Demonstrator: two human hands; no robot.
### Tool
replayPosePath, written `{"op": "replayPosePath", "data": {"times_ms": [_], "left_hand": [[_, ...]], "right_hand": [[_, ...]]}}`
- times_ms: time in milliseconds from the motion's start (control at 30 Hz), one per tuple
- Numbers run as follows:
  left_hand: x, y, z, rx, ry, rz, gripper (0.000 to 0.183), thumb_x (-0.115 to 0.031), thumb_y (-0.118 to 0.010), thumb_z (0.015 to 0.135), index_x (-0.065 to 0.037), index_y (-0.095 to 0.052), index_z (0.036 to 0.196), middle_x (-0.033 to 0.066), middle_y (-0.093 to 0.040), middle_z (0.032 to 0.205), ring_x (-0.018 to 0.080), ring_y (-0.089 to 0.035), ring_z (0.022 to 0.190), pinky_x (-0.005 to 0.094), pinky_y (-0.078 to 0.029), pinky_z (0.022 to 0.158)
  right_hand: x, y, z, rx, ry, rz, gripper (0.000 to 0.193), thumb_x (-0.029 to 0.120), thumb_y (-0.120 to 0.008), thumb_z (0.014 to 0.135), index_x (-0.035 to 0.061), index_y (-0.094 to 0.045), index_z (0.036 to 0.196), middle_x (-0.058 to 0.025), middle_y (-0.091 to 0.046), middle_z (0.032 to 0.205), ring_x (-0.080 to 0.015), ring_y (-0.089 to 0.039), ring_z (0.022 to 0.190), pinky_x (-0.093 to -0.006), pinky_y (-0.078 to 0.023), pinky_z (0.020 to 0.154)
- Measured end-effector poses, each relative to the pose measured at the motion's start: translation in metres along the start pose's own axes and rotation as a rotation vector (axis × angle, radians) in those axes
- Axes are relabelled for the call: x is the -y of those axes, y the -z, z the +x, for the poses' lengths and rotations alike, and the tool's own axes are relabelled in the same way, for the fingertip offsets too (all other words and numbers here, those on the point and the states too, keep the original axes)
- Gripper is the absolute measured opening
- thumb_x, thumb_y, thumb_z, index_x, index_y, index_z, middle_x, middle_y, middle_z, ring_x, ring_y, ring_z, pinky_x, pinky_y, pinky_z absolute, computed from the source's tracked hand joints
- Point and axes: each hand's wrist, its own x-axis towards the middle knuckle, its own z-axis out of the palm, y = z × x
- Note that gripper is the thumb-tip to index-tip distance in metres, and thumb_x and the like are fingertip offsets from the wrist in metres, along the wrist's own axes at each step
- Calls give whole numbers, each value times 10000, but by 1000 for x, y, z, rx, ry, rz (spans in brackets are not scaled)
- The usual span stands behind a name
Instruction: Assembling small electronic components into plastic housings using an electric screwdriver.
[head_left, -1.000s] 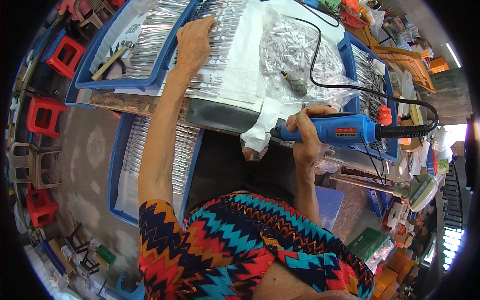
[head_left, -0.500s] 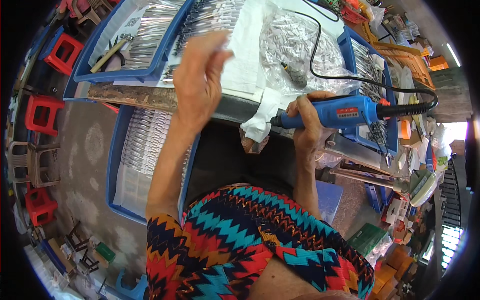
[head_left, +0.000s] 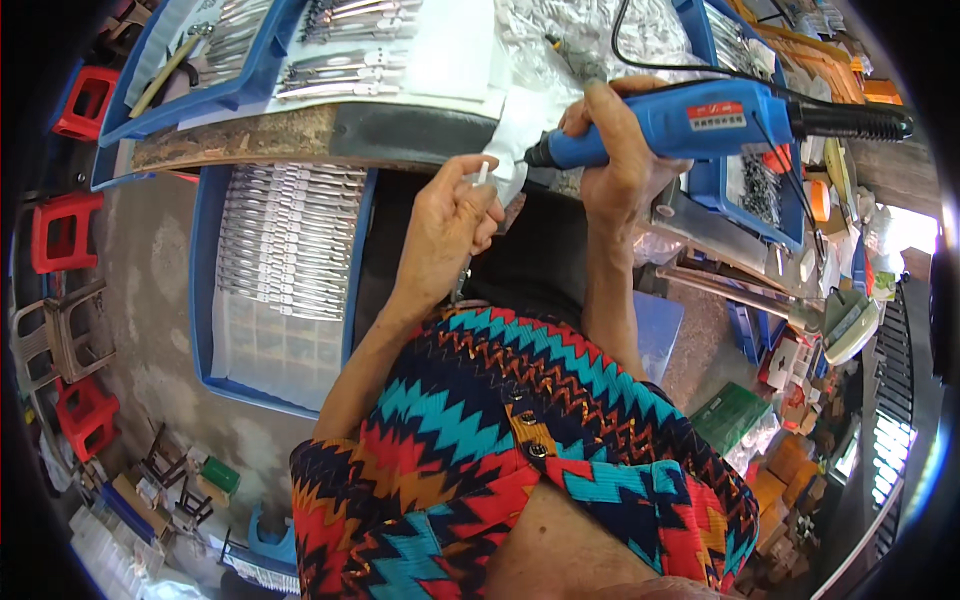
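Observation:
My right hand (head_left: 625,165) is wrapped round a blue corded power tool (head_left: 690,120), its black nose pointing left. My left hand (head_left: 447,225), closed in front of the table edge, grips a slender metal piece (head_left: 463,278). A white end of it stands up between thumb and fingers; the rest is mostly hidden by the hand. The tool's nose is close to this piece, with a small gap. Just behind both hands, a white cloth (head_left: 513,125) drapes over the table edge.
Below the table on the left, a blue tray (head_left: 205,330) holds rows of silver pieces. Another blue tray (head_left: 225,98) on the table holds similar pieces and a hammer (head_left: 165,72). A plastic bag (head_left: 640,35) lies behind the power tool, whose black cord (head_left: 680,68) loops above.
My left hand has come down and right from above the metal pieces on the table, now closed on one beside the tool's nose. The power tool has moved slightly up in view.

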Motion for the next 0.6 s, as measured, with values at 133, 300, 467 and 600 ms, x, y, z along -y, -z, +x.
{"op": "replayPosePath", "data": {"times_ms": [133,300,467,600], "left_hand": [[-1,-3,-3,-8,81,-39,276,-174,-505,926,12,-468,1126,46,-547,674,32,-436,464,160,-332,375],[3,1,-8,-16,108,-66,304,-161,-501,929,9,-461,1176,57,-535,695,33,-395,468,164,-303,385],[7,2,-10,14,98,-121,339,-176,-485,936,6,-437,1217,18,-488,739,13,-343,526,152,-279,440],[10,0,-12,68,71,6,412,-134,-455,933,10,-352,1306,14,-477,775,35,-362,578,160,-318,506]], "right_hand": [[-6,4,1,25,49,13,145,27,-656,713,-30,-552,796,-40,-591,534,-85,-560,490,-199,-438,523],[-8,7,0,30,87,-36,147,57,-653,723,-21,-561,807,-23,-595,529,-71,-555,496,-199,-443,561],[-6,7,-2,4,97,-37,80,67,-652,718,14,-598,690,-7,-597,528,-70,-546,500,-219,-447,614],[-12,10,0,73,168,-82,79,63,-647,712,31,-613,648,14,-597,529,-69,-548,542,-230,-448,634]]}}
